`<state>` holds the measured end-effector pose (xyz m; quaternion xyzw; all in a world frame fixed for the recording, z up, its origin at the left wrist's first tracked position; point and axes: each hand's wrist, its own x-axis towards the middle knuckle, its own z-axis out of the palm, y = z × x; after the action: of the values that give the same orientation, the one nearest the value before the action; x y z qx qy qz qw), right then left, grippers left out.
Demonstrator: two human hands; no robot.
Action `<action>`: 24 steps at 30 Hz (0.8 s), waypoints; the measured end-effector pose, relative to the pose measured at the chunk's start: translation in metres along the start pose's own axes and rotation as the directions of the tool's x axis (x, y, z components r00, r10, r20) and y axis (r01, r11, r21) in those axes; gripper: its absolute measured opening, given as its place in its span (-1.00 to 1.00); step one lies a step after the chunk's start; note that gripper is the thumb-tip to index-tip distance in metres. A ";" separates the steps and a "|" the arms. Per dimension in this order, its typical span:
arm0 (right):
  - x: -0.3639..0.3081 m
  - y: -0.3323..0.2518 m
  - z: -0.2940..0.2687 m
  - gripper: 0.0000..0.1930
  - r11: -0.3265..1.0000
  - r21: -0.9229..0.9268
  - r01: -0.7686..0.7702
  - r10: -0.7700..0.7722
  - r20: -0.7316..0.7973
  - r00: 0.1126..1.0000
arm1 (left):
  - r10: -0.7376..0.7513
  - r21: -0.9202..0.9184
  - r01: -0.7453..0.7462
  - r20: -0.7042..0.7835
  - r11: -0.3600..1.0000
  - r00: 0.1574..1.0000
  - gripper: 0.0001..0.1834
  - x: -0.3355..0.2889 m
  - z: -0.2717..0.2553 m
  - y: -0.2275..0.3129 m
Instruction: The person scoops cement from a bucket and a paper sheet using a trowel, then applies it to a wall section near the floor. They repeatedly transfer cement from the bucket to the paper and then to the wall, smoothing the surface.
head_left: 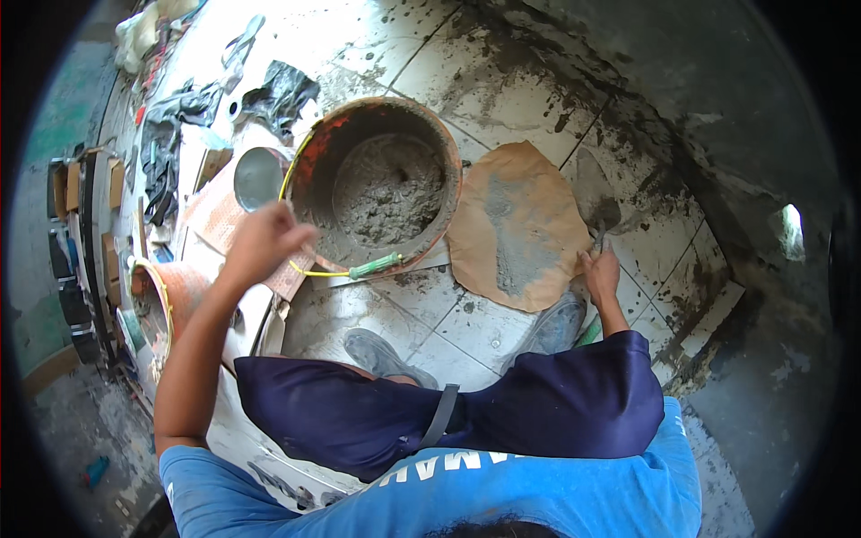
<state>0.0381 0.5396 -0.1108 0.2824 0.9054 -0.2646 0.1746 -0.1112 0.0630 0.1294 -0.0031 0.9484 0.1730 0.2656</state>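
My right hand [602, 272] is closed around the handle of a trowel [604, 215], whose mortar-smeared blade points away from me over the tiles. Just left of that hand, a rounded piece of brown paper [560, 206] lies on the floor with grey powder [511, 242] spread down its middle. A large orange bucket [455, 170] holds wet grey mortar [390, 188]; its yellow wire handle with a green grip [375, 266] hangs at the near side. My left hand [265, 244] hovers by the bucket's left edge, thumb out and fingers loosely bent, with nothing visible in it.
A small round container of greyish liquid [259, 179] stands left of the bucket. Farther left are a second orange bucket [179, 300], black plastic [280, 92] and scattered items. A rough grey wall [753, 117] rises on the right, above splattered white tiles [430, 309].
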 end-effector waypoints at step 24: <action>-0.236 0.026 0.092 -0.56 0.695 0.124 -0.708 0.717 -0.044 0.696 | -0.173 -0.926 0.373 0.376 -0.053 0.910 -0.77 -0.030 -0.010 -0.047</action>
<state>0.2536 0.4055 -0.0843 0.6309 0.7179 -0.2074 0.2090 -0.0864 0.0129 0.1373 -0.3640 0.5087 0.7274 0.2821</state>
